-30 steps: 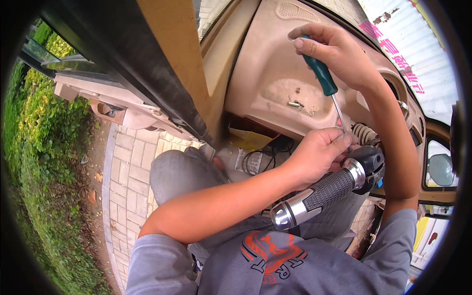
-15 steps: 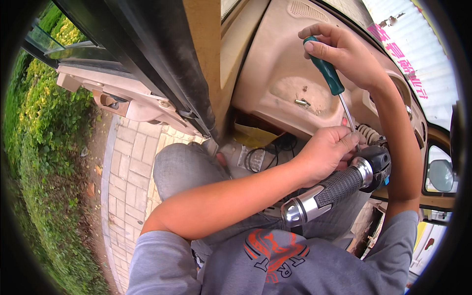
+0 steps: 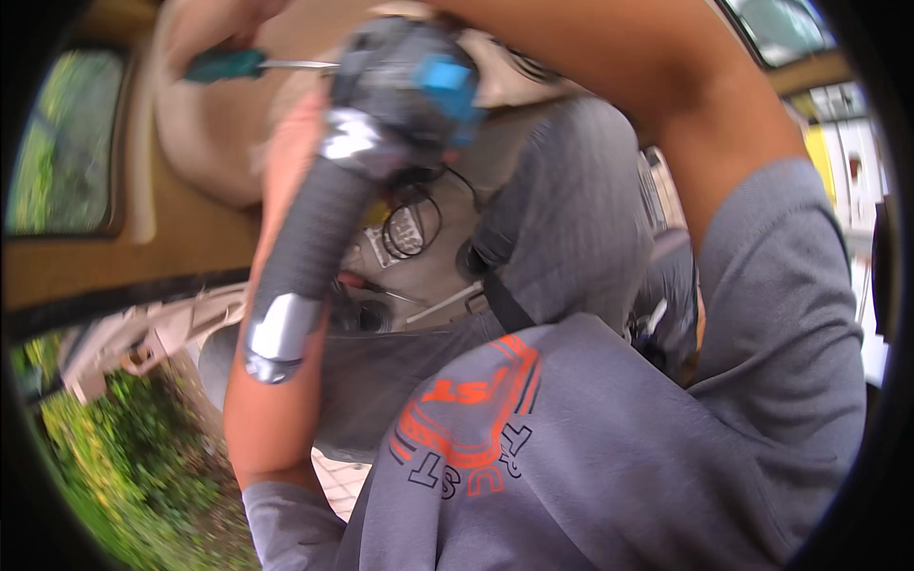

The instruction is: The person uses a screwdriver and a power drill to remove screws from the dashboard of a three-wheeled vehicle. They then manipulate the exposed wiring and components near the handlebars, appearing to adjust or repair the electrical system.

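Grey fabric fills the lower half of the view: the person's sweatshirt with an orange and white print on the chest, and above it a grey-clad knee. Behind these spreads the tan interior panel of a vehicle, with green plants and pale paving outside at the lower left. A handlebar with a black ribbed grip, a silver end cap and a blue-buttoned switch block crosses the left forearm, which rises from the lower edge. The right arm arches over the top of the view. A hand, probably the right, is closed around the teal handle of a screwdriver at the upper left, its thin shaft pointing right toward the switch block. The left hand is hidden behind the handlebar, so I cannot tell its state.
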The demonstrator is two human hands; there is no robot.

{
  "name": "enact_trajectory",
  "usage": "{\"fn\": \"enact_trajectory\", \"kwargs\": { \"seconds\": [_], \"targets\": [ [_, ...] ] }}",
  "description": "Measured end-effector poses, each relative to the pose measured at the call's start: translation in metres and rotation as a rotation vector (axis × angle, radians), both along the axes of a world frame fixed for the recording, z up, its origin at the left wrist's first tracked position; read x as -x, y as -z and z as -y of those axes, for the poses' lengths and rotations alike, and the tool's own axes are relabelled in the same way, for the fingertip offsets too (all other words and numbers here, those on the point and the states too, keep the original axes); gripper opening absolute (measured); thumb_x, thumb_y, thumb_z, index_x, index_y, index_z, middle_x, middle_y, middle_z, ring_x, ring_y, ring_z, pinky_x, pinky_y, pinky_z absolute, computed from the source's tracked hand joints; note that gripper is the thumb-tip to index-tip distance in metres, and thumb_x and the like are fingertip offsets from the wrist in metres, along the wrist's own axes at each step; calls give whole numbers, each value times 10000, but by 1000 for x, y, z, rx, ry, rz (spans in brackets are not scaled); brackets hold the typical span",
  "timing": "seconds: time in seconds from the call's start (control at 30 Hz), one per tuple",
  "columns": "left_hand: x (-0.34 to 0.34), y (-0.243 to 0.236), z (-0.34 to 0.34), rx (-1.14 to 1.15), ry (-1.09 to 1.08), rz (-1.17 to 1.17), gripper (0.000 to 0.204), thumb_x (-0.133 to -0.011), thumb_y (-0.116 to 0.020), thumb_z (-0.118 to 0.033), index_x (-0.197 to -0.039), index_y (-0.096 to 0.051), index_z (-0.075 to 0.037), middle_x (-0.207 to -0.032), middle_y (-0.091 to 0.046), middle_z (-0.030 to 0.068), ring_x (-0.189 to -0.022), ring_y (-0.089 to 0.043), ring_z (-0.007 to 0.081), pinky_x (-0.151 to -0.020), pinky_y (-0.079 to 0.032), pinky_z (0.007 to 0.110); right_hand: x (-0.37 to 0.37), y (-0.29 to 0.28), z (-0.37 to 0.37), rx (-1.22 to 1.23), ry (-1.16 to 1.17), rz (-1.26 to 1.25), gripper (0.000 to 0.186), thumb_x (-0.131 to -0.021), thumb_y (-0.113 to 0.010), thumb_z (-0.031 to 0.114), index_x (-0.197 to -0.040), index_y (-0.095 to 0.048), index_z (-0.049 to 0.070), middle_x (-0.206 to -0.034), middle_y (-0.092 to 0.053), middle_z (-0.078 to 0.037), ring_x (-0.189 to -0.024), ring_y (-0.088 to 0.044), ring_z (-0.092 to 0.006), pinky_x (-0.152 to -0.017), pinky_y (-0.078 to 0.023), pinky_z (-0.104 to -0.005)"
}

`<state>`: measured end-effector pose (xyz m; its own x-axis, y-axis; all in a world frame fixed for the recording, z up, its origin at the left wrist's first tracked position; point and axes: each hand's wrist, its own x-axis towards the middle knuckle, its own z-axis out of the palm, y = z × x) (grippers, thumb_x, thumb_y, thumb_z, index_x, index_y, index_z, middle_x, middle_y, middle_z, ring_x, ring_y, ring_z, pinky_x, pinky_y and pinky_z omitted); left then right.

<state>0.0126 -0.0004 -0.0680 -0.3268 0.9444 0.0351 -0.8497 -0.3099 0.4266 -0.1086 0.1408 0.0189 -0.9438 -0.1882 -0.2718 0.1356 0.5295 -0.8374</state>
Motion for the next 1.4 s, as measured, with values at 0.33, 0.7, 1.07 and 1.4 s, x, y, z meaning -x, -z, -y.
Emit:
{"fn": "enact_trajectory", "kwargs": {
  "seconds": [0.33, 0.7, 1.07, 1.4],
  "targets": [
    [-4, -6, 7, 56, -240, -96, 429, -1008, -568, -244, -1369, -476, -31, -1348, -563, 220, -1124, -646, 314, -904, -585, 456, 12, -6, 5, 28, -68, -11, 291, -895, -631, 254, -1069, -647, 21, -922, -643, -63, -852, -602, -175, -837, -530, -347],
    [4, -5, 14, 15, -238, -46, 426, -1008, -568, -247, -1365, -484, -31, -1355, -563, 214, -1136, -641, 316, -915, -582, 461, 19, -9, 11, 12, -96, -2, 302, -890, -642, 255, -1085, -646, 24, -960, -644, -79, -891, -606, -184, -846, -532, -355],
    [13, -10, 2, -59, -198, -8, 423, -1008, -569, -250, -1362, -492, -30, -1361, -563, 208, -1147, -637, 318, -925, -579, 466, 7, -17, 19, -45, -64, 2, 314, -886, -652, 256, -1101, -645, 27, -999, -645, -96, -929, -609, -193, -856, -533, -363],
    [9, 1, 6, -27, -178, 18, 421, -1008, -570, -253, -1358, -500, -30, -1367, -563, 203, -1158, -632, 320, -934, -576, 470, -66, -56, 48, -266, 52, 100, 338, -880, -665, 262, -1127, -642, 32, -1044, -649, -111, -974, -616, -204, -873, -534, -370]
  ]
}}
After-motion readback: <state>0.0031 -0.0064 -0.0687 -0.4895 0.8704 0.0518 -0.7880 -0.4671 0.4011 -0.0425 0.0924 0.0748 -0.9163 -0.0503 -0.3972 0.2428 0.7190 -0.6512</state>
